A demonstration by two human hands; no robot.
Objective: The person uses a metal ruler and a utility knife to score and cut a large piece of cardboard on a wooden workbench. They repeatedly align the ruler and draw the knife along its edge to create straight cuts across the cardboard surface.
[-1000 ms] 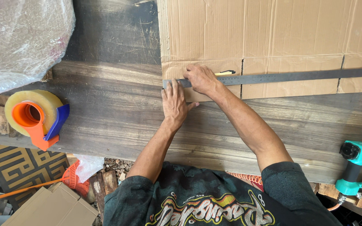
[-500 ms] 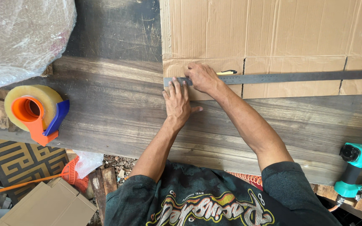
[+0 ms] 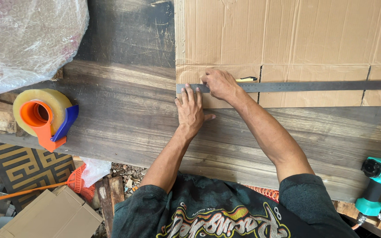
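A flattened brown cardboard sheet (image 3: 287, 35) lies on a dark wooden bench (image 3: 124, 114). A long grey metal ruler (image 3: 314, 86) runs across the sheet's lower flaps. My left hand (image 3: 190, 110) lies flat with its fingers apart, the fingertips pressing on the ruler's left end. Just above the ruler, my right hand (image 3: 219, 83) is closed around a slim yellow-and-black tool (image 3: 247, 79). The tool's tip is hidden under the hand.
An orange-and-blue tape dispenser (image 3: 45, 117) with a clear roll sits on the bench's left. A bubble-wrapped bundle (image 3: 23, 39) is at the top left. A teal power tool (image 3: 378, 185) rests at the right edge. A cardboard box (image 3: 49, 216) and a patterned mat (image 3: 23, 167) are on the floor.
Both hands stay at the ruler's left end. Only the view has shifted slightly.
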